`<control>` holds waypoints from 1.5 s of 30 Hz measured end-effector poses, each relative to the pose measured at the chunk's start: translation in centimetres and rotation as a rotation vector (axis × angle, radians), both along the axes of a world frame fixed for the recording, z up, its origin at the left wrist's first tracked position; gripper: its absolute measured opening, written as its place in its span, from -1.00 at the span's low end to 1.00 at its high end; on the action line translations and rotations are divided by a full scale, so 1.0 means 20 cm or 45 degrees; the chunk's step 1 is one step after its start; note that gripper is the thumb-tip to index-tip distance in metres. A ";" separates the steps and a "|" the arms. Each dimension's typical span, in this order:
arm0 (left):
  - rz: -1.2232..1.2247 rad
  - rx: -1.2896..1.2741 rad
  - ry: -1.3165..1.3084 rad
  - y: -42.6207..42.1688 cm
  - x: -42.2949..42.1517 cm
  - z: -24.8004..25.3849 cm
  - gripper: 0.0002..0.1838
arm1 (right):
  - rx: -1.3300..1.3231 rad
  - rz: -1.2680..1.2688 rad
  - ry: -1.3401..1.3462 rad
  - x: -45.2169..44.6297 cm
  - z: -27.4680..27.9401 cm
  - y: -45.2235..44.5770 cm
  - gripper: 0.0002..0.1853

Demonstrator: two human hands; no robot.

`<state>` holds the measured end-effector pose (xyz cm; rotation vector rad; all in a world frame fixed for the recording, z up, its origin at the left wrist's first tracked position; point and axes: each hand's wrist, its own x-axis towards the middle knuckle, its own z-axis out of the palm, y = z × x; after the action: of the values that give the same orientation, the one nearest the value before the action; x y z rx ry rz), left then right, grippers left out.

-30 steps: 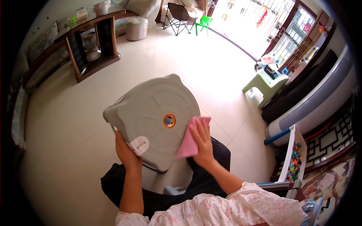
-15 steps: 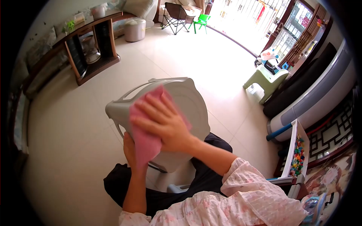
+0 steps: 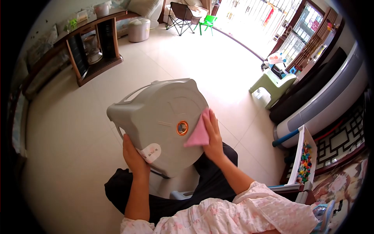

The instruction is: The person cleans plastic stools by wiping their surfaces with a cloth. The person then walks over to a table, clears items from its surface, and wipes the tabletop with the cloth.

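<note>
A grey plastic stool [image 3: 156, 111] is tilted on its side above my lap. Its round seat [image 3: 177, 150] faces me and bears an orange-ringed emblem [image 3: 182, 128] in the middle and a pale sticker [image 3: 151, 153] at the lower left. My left hand [image 3: 135, 159] grips the stool's lower left side, some fingers hidden behind it. Folded under my right hand [image 3: 213, 138] is a pink cloth [image 3: 199, 132], pressed against the seat's right edge.
A green stool [image 3: 274, 84] stands on the tiled floor at the right, near a tall rounded grey appliance [image 3: 319, 105]. Closer on the right is a white tray of colourful small pieces [image 3: 306, 160]. A wooden glass-topped table [image 3: 97, 50] stands at the far left.
My right hand has swept the pink cloth from the seat's left and middle to its right edge, uncovering the emblem and sticker. My left hand keeps its hold on the stool.
</note>
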<state>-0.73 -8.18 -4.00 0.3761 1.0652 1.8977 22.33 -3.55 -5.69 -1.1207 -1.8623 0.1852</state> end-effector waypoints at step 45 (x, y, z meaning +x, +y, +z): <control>0.000 0.087 -0.080 0.03 -0.04 -0.03 -0.49 | 0.184 0.462 -0.385 -0.51 0.43 0.17 -0.25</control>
<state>-1.43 -7.63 -4.56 0.3527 0.9614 1.9368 12.05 -0.06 3.00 -0.7349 -2.3029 0.0871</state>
